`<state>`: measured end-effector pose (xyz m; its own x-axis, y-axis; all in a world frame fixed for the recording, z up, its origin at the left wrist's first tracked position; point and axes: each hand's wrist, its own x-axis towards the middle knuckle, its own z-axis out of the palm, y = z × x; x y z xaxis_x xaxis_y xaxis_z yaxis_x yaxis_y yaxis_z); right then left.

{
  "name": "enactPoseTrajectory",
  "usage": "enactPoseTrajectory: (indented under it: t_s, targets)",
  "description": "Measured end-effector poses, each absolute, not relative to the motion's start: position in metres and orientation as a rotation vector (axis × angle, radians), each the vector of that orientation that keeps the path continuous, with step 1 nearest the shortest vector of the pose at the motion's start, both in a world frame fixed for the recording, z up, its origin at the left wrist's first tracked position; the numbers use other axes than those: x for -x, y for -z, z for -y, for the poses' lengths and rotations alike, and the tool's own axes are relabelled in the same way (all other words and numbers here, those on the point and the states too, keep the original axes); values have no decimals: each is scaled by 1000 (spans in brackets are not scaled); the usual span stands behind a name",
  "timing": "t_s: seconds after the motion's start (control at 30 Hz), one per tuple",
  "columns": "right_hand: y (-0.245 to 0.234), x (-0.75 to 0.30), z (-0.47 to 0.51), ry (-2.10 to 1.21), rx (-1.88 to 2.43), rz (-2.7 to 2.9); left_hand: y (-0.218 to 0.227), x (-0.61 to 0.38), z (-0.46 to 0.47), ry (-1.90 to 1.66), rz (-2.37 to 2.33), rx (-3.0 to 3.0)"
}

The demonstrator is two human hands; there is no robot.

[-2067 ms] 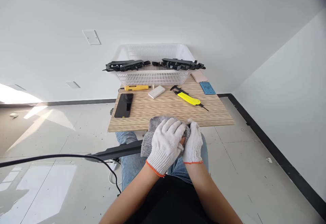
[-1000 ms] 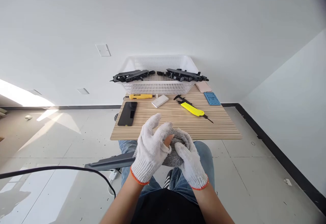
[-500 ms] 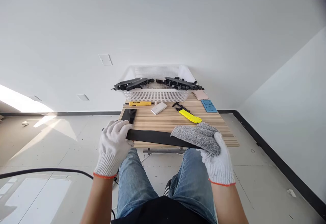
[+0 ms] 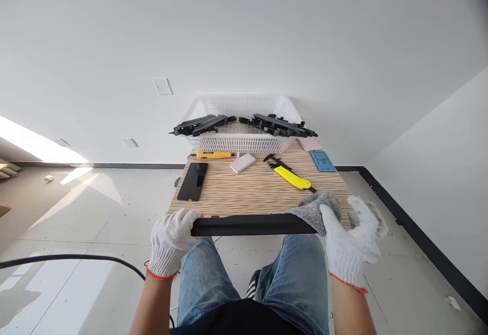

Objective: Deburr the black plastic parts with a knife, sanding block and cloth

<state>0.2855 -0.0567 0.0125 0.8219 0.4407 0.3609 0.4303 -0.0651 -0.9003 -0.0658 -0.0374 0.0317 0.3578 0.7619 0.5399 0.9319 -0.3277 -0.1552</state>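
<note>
Grey-flecked knit cloth now sat bunched at the right end of a long, flat, matte-black strip, where half a second earlier it had reached farther along the face. The strip, which had sloped down toward the right, had come nearly level, stretched between the hands just off the near edge of the striped wood-look tabletop, above the blue denim knees. That suggested a pass of the cloth had run out to the end, leaving most of the broad face uncovered.

The white-gloved left hand gripped the strip's left end, fingers curled over it and knuckles upward. The white-gloved right hand had swung outward beyond the other end and loosened, thumb and fingers spread apart, one digit against the cloth. Its outer fingers were blurred; how firmly the cloth was held, if at all, could not be told.
</note>
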Motion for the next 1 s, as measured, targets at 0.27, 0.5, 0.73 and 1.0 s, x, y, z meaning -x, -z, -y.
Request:
enactPoseTrajectory:
  t_s: [0.27, 0.5, 0.73, 1.0]
  targets:
    - [3, -223, 47, 107, 1598, 1224, -38, 59, 45, 532, 1654, 2038]
    - [14, -139, 92, 149, 1526, 1670, -16, 43, 48, 495, 1735, 2161]
    - [17, -200, 72, 301, 1621, 1389, -15, 44, 45, 586, 1621, 2126]
    - [22, -256, 60, 269, 1730, 1244, -17, 35, 42, 570, 1630, 2183]
